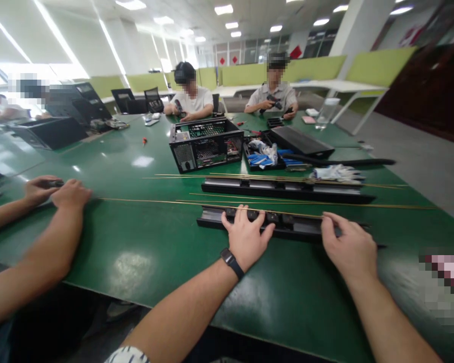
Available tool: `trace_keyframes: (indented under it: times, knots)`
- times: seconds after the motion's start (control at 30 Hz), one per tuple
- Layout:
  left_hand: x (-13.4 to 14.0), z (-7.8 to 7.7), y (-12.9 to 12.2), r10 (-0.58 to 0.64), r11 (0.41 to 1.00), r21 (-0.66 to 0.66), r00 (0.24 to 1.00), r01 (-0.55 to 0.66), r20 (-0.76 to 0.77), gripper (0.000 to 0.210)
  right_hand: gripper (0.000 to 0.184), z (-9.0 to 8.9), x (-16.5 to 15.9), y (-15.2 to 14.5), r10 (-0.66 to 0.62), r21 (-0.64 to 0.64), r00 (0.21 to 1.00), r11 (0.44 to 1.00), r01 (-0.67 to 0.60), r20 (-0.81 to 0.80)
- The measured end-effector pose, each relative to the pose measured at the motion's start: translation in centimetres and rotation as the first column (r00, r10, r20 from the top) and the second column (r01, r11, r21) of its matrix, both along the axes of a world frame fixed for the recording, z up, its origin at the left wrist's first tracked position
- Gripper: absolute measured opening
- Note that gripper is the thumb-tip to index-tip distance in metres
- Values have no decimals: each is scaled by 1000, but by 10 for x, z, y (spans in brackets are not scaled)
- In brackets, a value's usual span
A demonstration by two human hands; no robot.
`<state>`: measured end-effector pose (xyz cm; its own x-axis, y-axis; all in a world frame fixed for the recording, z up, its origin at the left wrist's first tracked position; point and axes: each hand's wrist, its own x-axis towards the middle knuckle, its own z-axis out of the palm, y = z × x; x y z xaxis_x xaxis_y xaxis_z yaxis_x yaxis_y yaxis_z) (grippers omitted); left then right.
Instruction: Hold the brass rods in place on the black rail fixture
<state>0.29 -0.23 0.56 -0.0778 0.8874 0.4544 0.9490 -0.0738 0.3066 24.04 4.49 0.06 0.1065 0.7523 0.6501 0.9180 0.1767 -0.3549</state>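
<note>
My left hand [245, 237], wearing a dark watch, lies with fingers spread over a long black channel [302, 233] on the green table. Its fingertips reach the far edge, beside a thin brass-coloured rod [287, 213] that runs along the channel. At the channel's right part, my right hand [350, 247] has thumb and forefinger brought together at the rod. Small dark blocks [273, 217] sit inside the channel, partly hidden by my left hand. Just beyond lies a second black channel [287, 192], with more thin rods along it.
An opened computer case [208, 146] stands farther back, near a black tray [280, 162] with gloves [263, 154]. More gloves [336, 173] lie at right. A co-worker's hands [70, 194] are at left. Two people sit across the table; a clear jug [327, 113] stands by one.
</note>
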Motion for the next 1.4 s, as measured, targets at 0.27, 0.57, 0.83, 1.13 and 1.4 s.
trace_keyframes:
  times: [0.27,0.57,0.83,1.13,1.4]
  knots:
    - [1,-1,1,1,1000,-14,1000,-1,-9,37,32,0,11,1,-209,-30,975,978,207,-74]
    - [1,-3,2,-10,1000,19,999,10,-31,37,32,-2,-1,-2,59,-32,995,998,-62,-85]
    - [0,-4,3,-17,999,30,1000,17,-12,37,31,2,10,-1,-195,-56,976,980,190,-95]
    - [0,-5,3,-22,999,28,1000,22,-14,36,29,-1,-1,-2,22,-52,996,998,-26,-88]
    - [-1,-6,3,-22,999,30,999,23,-38,36,30,1,6,-2,-160,-54,982,986,155,-102]
